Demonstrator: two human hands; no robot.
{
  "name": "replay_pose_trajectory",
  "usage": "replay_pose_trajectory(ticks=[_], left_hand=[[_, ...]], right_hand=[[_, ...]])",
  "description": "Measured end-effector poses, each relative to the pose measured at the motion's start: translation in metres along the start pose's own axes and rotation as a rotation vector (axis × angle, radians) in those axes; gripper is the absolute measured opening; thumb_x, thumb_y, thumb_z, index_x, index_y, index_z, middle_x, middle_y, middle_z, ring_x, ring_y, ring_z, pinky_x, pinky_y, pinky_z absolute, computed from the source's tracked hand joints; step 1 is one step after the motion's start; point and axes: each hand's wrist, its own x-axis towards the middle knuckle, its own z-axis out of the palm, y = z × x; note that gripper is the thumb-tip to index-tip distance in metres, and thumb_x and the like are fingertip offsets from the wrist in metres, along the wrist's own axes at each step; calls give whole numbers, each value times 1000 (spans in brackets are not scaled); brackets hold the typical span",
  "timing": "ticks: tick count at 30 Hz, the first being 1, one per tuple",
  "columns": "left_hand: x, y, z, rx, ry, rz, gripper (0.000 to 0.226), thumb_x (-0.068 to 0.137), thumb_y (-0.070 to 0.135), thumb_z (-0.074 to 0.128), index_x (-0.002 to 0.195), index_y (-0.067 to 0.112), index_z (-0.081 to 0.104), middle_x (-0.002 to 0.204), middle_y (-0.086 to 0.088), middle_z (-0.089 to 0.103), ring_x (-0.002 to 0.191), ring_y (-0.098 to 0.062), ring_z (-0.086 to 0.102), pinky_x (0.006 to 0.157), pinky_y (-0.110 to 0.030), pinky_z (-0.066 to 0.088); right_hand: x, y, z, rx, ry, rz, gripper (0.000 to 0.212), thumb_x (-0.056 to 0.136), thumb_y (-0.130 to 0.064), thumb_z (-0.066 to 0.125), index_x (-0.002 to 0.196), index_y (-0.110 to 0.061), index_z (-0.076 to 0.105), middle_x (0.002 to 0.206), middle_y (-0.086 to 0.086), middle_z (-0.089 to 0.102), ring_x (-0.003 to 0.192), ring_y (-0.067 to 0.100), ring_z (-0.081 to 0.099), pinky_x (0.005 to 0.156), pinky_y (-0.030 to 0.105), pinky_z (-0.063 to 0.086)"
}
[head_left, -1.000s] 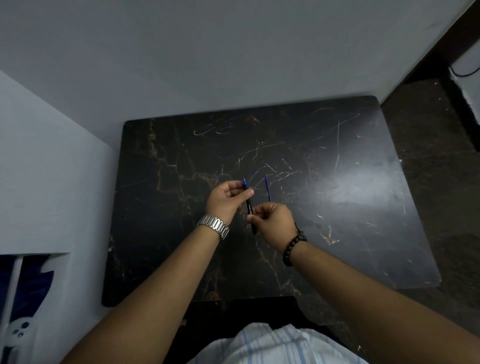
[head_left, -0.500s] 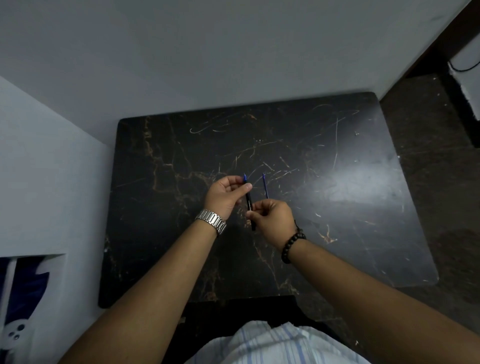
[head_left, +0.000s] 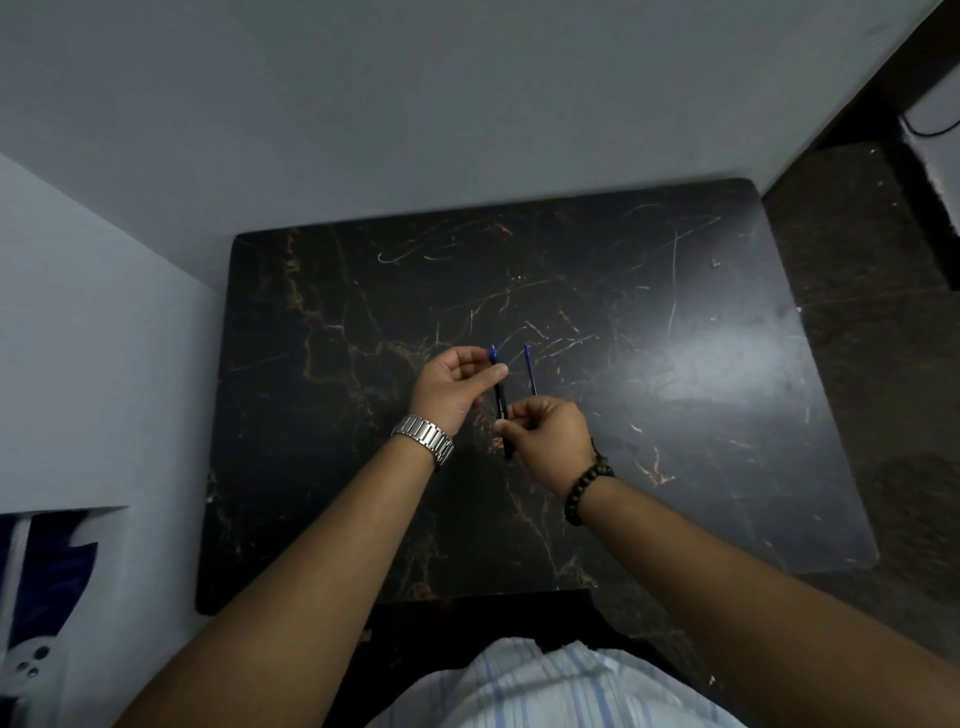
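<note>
I see the left hand (head_left: 452, 387) pinching the top part of a black pen (head_left: 501, 410) between thumb and fingers, and the pen's blue end points to the far edge of the table (head_left: 675, 415). The right hand (head_left: 545, 434) is curled round a thin blue refill (head_left: 530, 369), which sticks out past its fingers. Its thumb sits right at the lower part of the pen. Both things are held over the middle of the table, just beside each other but apart. A silver watch (head_left: 423, 439) and a dark bead bracelet (head_left: 587, 486) are on the wrists, closer to the table's near edge
</note>
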Motion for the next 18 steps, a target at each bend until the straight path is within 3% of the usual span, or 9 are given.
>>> replay_pose_trajectory(ticks=[4,6,11,15,18], left_hand=[[-1,2,-3,-98,-145,-68,19,99,14,57,109,22,71,101,2,78,90,-14,68,71,-28,54],[-2,0,-4,-70,-167,-59,24,101,12,52,106,21,74,101,0,80,94,-16,70,76,-32,54],[-1,-1,0,-24,-43,-30,16,91,7,67,91,21,74,86,2,80,86,-16,71,76,-37,52],[-1,0,2,-8,92,-12,17,78,11,82,83,23,72,74,8,78,67,-4,71,57,-22,54],[0,4,1,-48,158,-20,18,75,14,85,83,21,70,71,7,76,59,-8,66,56,-24,55]], right_hand=[[0,1,-1,39,-14,6,11,86,-18,77,83,-27,71,78,-3,75,69,5,72,61,19,57],[0,1,-2,36,-19,9,8,86,-18,77,85,-25,72,80,-2,75,74,7,73,66,24,61],[1,1,-2,20,-14,11,9,86,-18,77,88,-24,71,83,-2,74,77,11,73,69,27,61],[1,0,-1,-1,-18,7,12,85,-18,78,86,-26,69,83,-3,74,77,10,73,72,28,62],[1,4,0,-30,-19,10,11,84,-20,79,86,-25,69,81,-3,74,73,8,73,68,25,61]])
